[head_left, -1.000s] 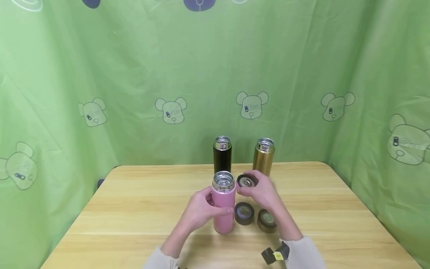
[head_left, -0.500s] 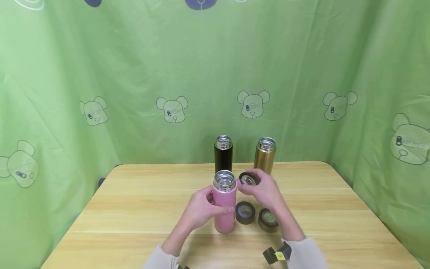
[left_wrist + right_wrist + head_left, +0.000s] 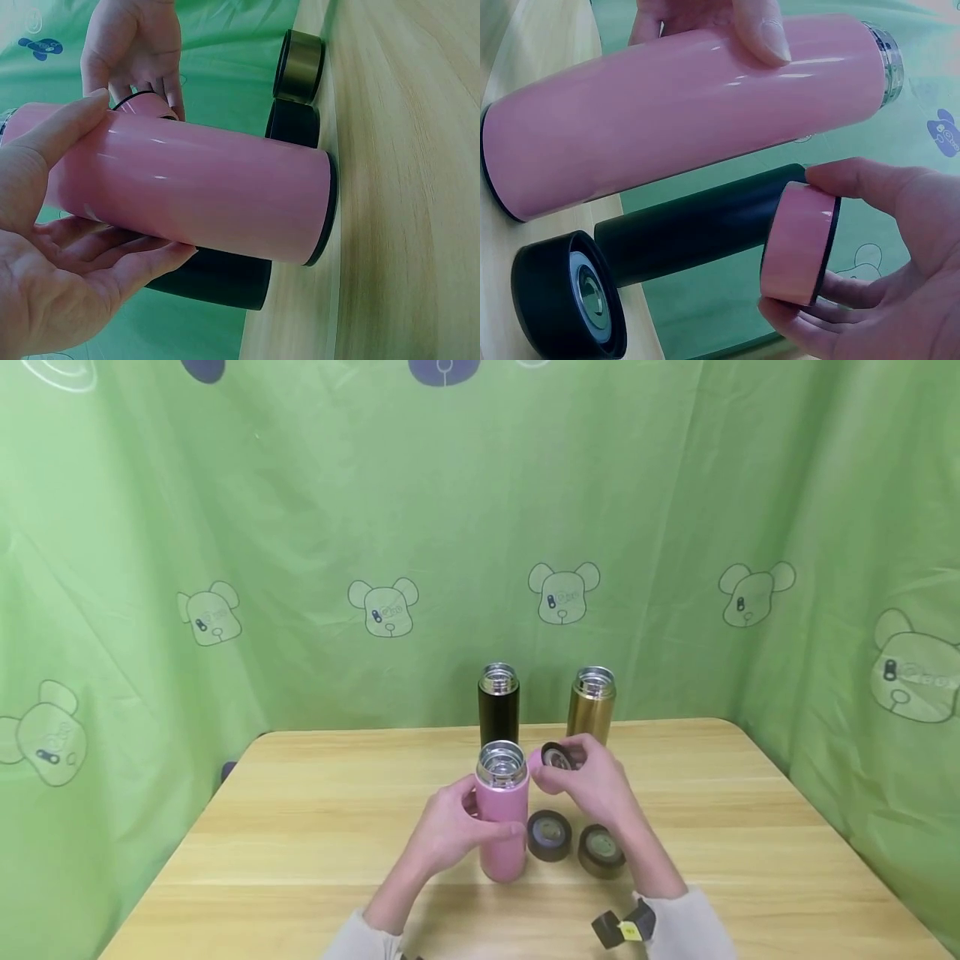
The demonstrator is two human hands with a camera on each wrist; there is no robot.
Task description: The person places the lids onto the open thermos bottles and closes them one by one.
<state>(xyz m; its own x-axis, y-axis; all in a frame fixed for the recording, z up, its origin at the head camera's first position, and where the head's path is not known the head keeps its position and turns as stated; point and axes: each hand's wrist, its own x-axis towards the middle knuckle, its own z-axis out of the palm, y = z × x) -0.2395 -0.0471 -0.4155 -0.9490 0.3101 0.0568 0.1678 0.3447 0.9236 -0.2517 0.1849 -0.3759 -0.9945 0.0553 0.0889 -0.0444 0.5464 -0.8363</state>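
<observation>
A pink thermos bottle (image 3: 502, 835) stands upright with its steel mouth uncovered. My left hand (image 3: 450, 827) grips it from the left, thumb across the near side and fingers round the back, as the left wrist view shows. To the right of the mouth, my right hand (image 3: 597, 781) pinches a pink lid (image 3: 796, 244) by its edges between thumb and fingers. The lid is tilted on its side, apart from the bottle, its dark-rimmed inside partly facing the head camera. Part of the lid is hidden behind the fingers.
Behind the pink bottle stand a black bottle (image 3: 498, 714) and a gold bottle (image 3: 591, 710), both without lids. A black lid (image 3: 549, 837) and a gold lid (image 3: 303, 67) lie inside up on the wooden table (image 3: 315, 852). Green curtain (image 3: 450, 493) surrounds the table's back and sides.
The pink lid has turned in my right hand from inside up to tilted, so more of its pink side shows. My left hand keeps its grip on the bottle.
</observation>
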